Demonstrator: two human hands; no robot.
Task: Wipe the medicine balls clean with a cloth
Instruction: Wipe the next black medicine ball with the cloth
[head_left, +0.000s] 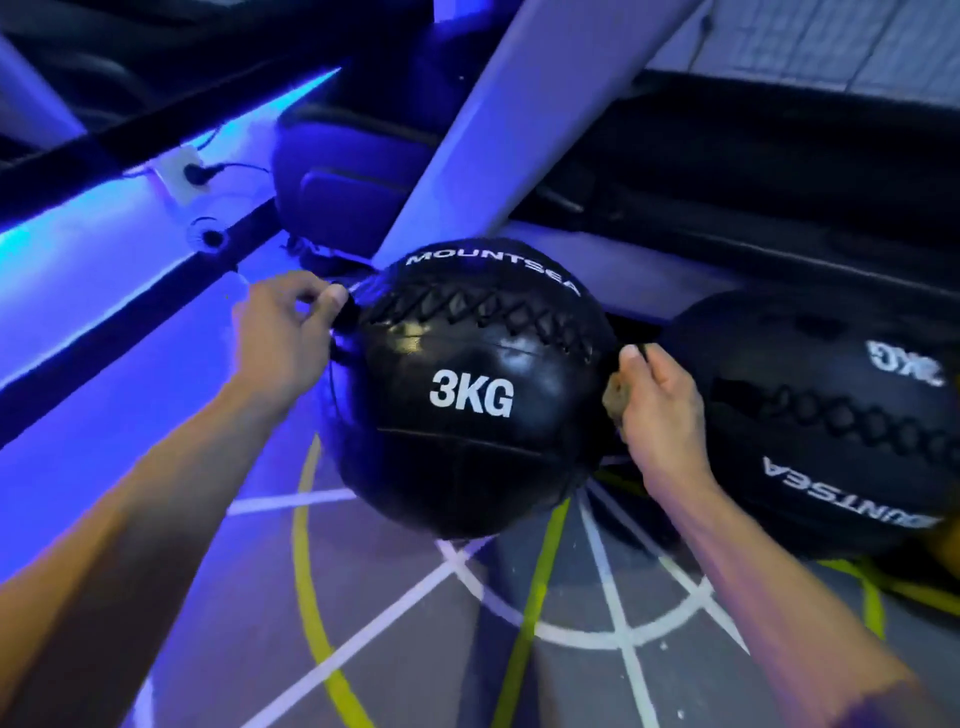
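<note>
Glossy black laced 3KG ball (470, 395), both hands pinching its sides, tan cloth (613, 397) in right hand (657, 400)

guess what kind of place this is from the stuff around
Most likely a gym. The left hand and right hand hold a black 3KG ball, a second ball lies beside it, and the floor carries painted training lines.
</note>
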